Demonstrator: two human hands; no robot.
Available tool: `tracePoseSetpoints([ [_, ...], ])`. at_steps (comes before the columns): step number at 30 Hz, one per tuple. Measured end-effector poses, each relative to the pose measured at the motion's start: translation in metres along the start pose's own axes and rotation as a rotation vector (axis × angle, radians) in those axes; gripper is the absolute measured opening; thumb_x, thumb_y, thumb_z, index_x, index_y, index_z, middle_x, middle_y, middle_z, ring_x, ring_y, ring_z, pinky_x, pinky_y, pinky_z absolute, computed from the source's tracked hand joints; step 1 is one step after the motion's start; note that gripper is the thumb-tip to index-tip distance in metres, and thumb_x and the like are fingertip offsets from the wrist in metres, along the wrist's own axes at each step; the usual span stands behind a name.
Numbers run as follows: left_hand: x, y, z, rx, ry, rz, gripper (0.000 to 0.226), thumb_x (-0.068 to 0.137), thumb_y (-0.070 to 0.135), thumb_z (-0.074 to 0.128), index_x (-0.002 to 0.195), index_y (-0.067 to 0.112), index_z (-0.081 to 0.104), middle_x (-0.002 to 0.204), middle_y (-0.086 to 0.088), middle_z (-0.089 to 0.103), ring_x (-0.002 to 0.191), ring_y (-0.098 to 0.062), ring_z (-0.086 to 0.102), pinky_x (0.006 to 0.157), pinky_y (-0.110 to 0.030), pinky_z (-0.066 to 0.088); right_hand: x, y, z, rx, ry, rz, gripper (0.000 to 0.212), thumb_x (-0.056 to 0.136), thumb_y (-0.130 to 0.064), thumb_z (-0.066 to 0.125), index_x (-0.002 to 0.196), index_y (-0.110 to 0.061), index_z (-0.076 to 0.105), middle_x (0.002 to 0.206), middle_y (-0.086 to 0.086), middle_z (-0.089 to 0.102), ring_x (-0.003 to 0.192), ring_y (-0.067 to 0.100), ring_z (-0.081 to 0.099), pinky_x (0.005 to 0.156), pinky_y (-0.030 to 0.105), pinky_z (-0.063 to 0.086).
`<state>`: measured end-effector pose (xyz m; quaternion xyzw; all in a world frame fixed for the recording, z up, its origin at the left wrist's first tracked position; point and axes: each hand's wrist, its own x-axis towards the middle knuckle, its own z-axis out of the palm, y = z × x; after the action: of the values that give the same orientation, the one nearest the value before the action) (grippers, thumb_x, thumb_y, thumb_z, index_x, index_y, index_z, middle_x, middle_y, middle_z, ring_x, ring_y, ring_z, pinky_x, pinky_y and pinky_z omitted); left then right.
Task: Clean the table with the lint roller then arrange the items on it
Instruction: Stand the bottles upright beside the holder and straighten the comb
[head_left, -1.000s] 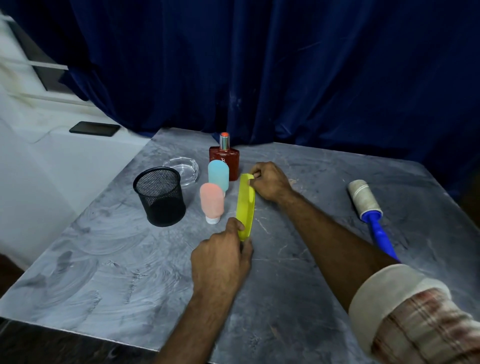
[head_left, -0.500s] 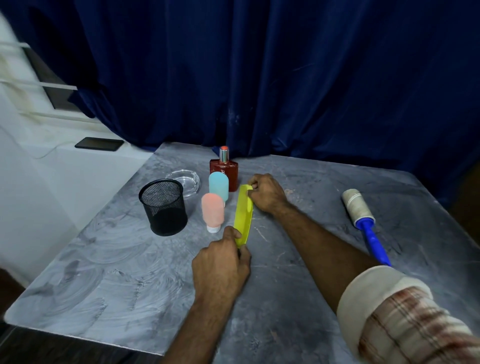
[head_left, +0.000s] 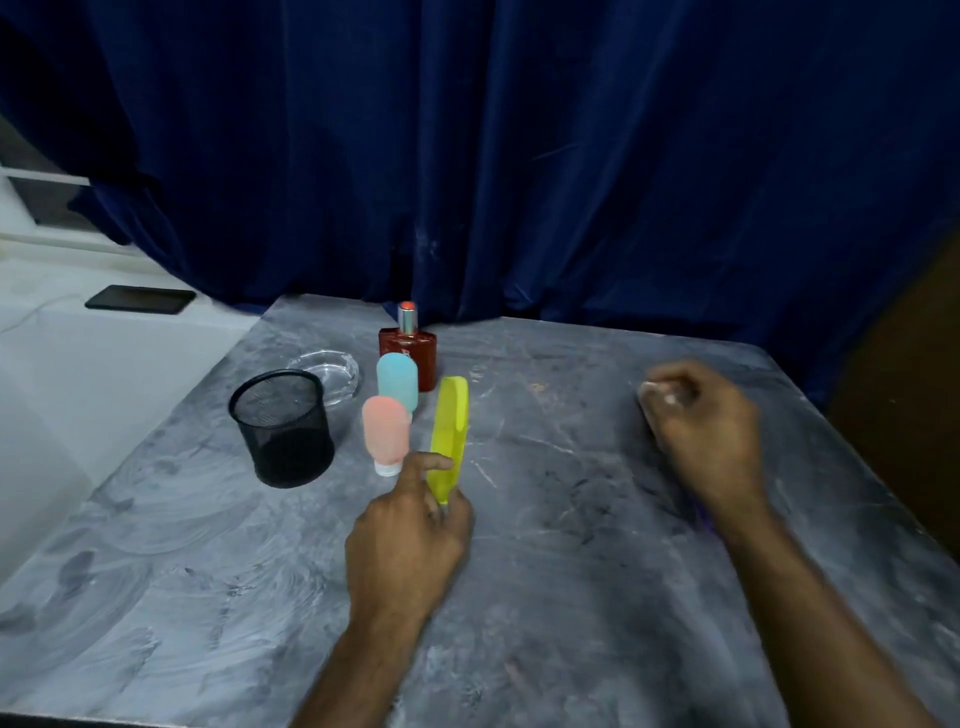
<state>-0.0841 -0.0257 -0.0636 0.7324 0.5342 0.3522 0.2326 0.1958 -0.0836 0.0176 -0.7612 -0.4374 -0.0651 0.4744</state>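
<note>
Right hand (head_left: 709, 431) moved onto lint roller (head_left: 655, 391), fingers curled, left hand (head_left: 410, 540) pinching yellow comb (head_left: 450, 431)

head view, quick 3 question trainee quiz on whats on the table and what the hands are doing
1. True or false: the left hand holds the yellow case by its near end.
2. Which stands nearest the curtain? A mesh cup B red perfume bottle C pink bottle
3. Fill in: the right hand is over the lint ____.

Key: 1 true; 2 B; 3 roller, mostly hidden under the hand.
</note>
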Motion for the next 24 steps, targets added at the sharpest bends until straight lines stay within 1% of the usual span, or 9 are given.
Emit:
tracePoseSetpoints([
  [3, -0.008, 0.025, 0.012, -0.312, -0.057, 0.135, 0.028, 0.085, 0.034, 0.062, 0.112, 0.036, 0.068, 0.067, 0.006, 0.062, 0.062, -0.011, 0.061, 0.064, -0.034, 0.054, -0.018, 0.037, -0.049, -0.202, 0.024, 0.17, 0.005, 0.087, -0.022, 0.069, 0.083, -0.022, 0.072, 0.082, -0.006, 0.072, 0.081, 0.017, 0.069, 0.072, 0.028, 0.047],
  [5, -0.015, 0.05, 0.036, -0.476, -0.161, 0.21, 0.031, 0.085, 0.025, 0.066, 0.115, 0.028, 0.072, 0.078, 0.008, 0.07, 0.07, -0.011, 0.066, 0.072, -0.028, 0.056, -0.027, 0.056, -0.056, -0.263, -0.069, 0.281, 0.009, 0.087, -0.021, 0.074, 0.079, -0.016, 0.072, 0.079, 0.003, 0.073, 0.082, 0.026, 0.07, 0.071, 0.028, 0.042],
  [7, -0.019, 0.078, 0.067, -0.58, -0.283, 0.212, 0.037, 0.086, 0.027, 0.068, 0.122, 0.024, 0.072, 0.096, 0.008, 0.078, 0.076, -0.006, 0.07, 0.078, -0.022, 0.058, -0.036, 0.068, -0.051, -0.248, -0.172, 0.354, 0.021, 0.084, -0.029, 0.081, 0.079, -0.012, 0.072, 0.074, 0.005, 0.073, 0.077, 0.026, 0.069, 0.067, 0.028, 0.042],
  [9, -0.019, 0.101, 0.1, -0.638, -0.401, 0.123, 0.042, 0.09, 0.028, 0.07, 0.131, 0.018, 0.071, 0.113, 0.002, 0.079, 0.088, -0.008, 0.074, 0.084, -0.032, 0.065, -0.041, 0.076, -0.045, -0.217, -0.218, 0.378, 0.031, 0.082, -0.037, 0.084, 0.075, -0.01, 0.071, 0.068, 0.005, 0.071, 0.07, 0.026, 0.068, 0.063, 0.033, 0.047],
  [11, -0.015, 0.123, 0.125, -0.656, -0.524, 0.005, 0.039, 0.1, 0.024, 0.069, 0.136, 0.012, 0.068, 0.126, -0.01, 0.076, 0.103, -0.02, 0.076, 0.091, -0.047, 0.065, -0.04, 0.081, -0.04, -0.18, -0.222, 0.391, 0.033, 0.082, -0.04, 0.083, 0.074, -0.01, 0.072, 0.066, 0.007, 0.072, 0.064, 0.024, 0.067, 0.063, 0.038, 0.052],
  [14, -0.01, 0.145, 0.143, -0.695, -0.652, -0.076, 0.029, 0.106, 0.029, 0.062, 0.126, 0.011, 0.073, 0.122, -0.014, 0.078, 0.112, -0.025, 0.075, 0.096, -0.054, 0.063, -0.037, 0.082, -0.036, -0.056, -0.24, 0.449, 0.023, 0.087, -0.028, 0.08, 0.076, -0.008, 0.075, 0.063, 0.012, 0.072, 0.052, 0.021, 0.06, 0.057, 0.04, 0.052],
  [18, -0.013, 0.149, 0.139, -0.702, -0.598, -0.029, 0.026, 0.103, 0.029, 0.063, 0.118, 0.013, 0.076, 0.114, -0.012, 0.081, 0.11, -0.028, 0.077, 0.099, -0.049, 0.061, -0.041, 0.075, -0.03, 0.261, -0.244, 0.551, 0.017, 0.095, -0.006, 0.067, 0.084, 0.005, 0.071, 0.051, 0.01, 0.063, 0.032, 0.017, 0.046, 0.035, 0.024, 0.038],
  [22, -0.013, 0.123, 0.108, -0.742, -0.435, 0.016, 0.022, 0.101, 0.02, 0.069, 0.121, 0.015, 0.077, 0.104, -0.007, 0.083, 0.083, -0.005, 0.076, 0.084, -0.029, 0.063, -0.051, 0.038, -0.016, 0.493, -0.362, 0.516, 0.011, 0.096, -0.007, 0.067, 0.094, 0.003, 0.071, 0.06, 0.009, 0.068, 0.041, 0.017, 0.053, 0.033, 0.022, 0.042],
  [24, -0.009, 0.104, 0.084, -0.727, -0.359, 0.006, 0.021, 0.101, 0.018, 0.07, 0.121, 0.016, 0.078, 0.102, -0.004, 0.084, 0.083, -0.004, 0.077, 0.083, -0.03, 0.064, -0.057, 0.015, -0.001, 0.575, -0.439, 0.512, 0.007, 0.095, -0.009, 0.068, 0.093, -0.002, 0.071, 0.065, 0.008, 0.07, 0.045, 0.013, 0.06, 0.035, 0.023, 0.048],
])
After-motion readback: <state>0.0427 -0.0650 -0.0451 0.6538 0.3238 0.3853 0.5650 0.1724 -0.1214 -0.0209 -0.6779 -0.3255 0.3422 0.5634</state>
